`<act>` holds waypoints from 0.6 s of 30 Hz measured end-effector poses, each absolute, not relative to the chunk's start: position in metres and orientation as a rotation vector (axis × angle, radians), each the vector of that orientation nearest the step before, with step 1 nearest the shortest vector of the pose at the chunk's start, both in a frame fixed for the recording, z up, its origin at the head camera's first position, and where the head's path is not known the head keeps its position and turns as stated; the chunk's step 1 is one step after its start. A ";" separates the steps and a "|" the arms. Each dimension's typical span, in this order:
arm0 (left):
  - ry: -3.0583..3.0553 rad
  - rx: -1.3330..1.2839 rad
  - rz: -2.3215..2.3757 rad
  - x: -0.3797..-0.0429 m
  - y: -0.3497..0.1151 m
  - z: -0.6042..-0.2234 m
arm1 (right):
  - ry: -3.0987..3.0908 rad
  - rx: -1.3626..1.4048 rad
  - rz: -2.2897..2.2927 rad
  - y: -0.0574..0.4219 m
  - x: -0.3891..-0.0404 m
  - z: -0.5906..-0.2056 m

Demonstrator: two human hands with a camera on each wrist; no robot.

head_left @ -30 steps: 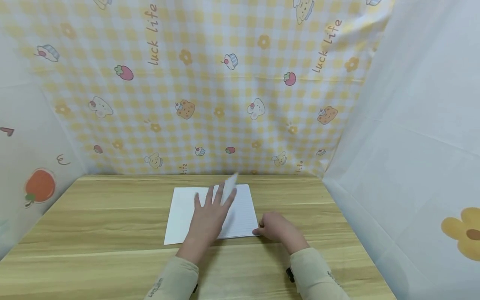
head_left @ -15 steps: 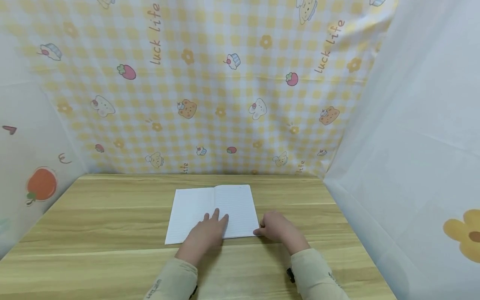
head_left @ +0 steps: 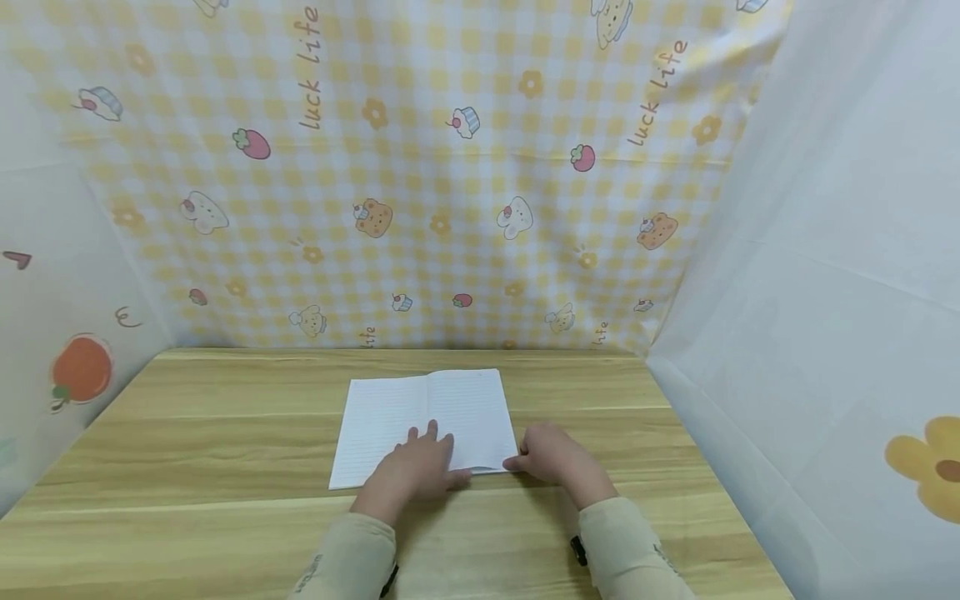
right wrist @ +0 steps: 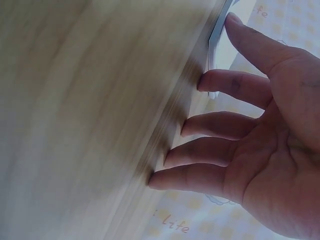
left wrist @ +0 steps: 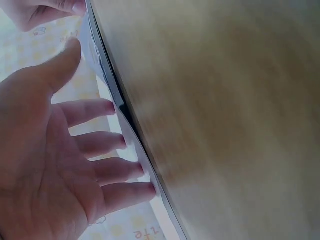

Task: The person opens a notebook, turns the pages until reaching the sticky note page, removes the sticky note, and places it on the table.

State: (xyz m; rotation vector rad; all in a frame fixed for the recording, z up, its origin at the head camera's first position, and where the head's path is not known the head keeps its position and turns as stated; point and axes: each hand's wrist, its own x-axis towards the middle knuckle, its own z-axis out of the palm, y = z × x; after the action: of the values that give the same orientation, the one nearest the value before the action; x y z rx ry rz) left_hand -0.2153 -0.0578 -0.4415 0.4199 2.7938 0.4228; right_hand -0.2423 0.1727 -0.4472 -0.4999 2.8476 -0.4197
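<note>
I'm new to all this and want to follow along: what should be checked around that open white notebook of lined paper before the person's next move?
1. White, rectangular notebook of lined paper lies open on the pale wood-grain table: ok.
2. Left hand, bare below a beige sleeve, has its fingers on the pages near the centre fold: ok.
3. Bare right hand has its thumb at the notebook's near right corner: ok.
4. Right-hand page lies fully flat: not ok, its near edge bows up between the hands.
5. Just one sheet is raised there: cannot tell.
</note>
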 end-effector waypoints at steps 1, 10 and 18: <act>2.798 0.413 0.424 -0.216 -0.056 -0.442 | 2.848 -0.491 -0.420 0.172 -0.242 -0.447; 2.864 0.470 0.420 -0.221 -0.057 -0.447 | 2.835 -0.469 -0.466 0.171 -0.242 -0.447; 2.816 0.453 0.712 -0.231 -0.076 -0.436 | 2.816 -0.508 -0.462 0.173 -0.242 -0.442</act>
State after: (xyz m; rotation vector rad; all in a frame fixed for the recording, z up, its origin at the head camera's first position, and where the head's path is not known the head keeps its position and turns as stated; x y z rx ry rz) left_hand -0.2307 -0.0764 -0.4365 0.4534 2.8164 0.7124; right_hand -0.2423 0.1729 -0.4423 -0.5076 2.8156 -0.4623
